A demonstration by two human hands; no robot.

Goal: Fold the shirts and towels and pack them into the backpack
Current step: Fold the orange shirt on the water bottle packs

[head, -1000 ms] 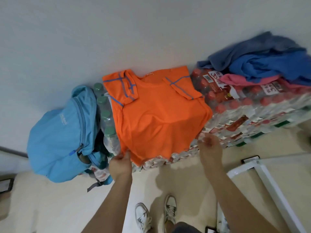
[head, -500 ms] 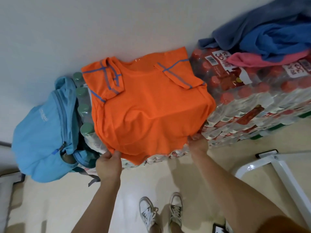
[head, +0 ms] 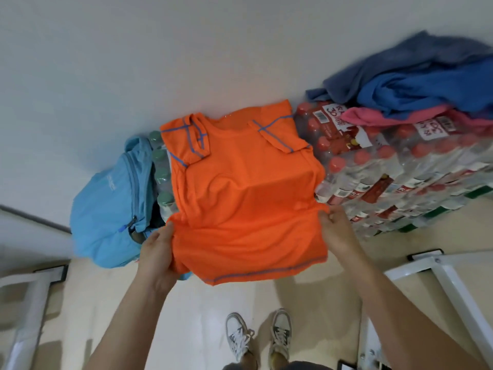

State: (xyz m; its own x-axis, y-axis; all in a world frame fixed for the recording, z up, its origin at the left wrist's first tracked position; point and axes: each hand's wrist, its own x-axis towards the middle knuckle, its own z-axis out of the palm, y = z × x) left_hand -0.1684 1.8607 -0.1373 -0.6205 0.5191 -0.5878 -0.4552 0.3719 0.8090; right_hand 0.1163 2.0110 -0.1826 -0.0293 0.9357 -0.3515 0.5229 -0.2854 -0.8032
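An orange shirt (head: 240, 188) with blue trim lies on packs of bottled water, its sleeves folded in. Its lower part is lifted toward me, hem hanging down. My left hand (head: 157, 252) grips the shirt's left side edge. At the right side edge my right hand (head: 336, 225) pinches the cloth. A light blue backpack (head: 109, 206) leans at the left of the packs, its zip partly open. Blue towels (head: 426, 78) and a pink cloth (head: 394, 116) lie heaped on the right packs.
Shrink-wrapped bottle packs (head: 394, 166) with red caps stand against the white wall; green-capped bottles (head: 161, 177) sit beside the backpack. White metal frames (head: 453, 287) stand on the floor at right and left (head: 29, 303). My shoes (head: 256, 335) are on the beige floor.
Both hands have moved up the shirt's sides and lifted its lower part off the front of the packs; the hem now hangs below my hands.
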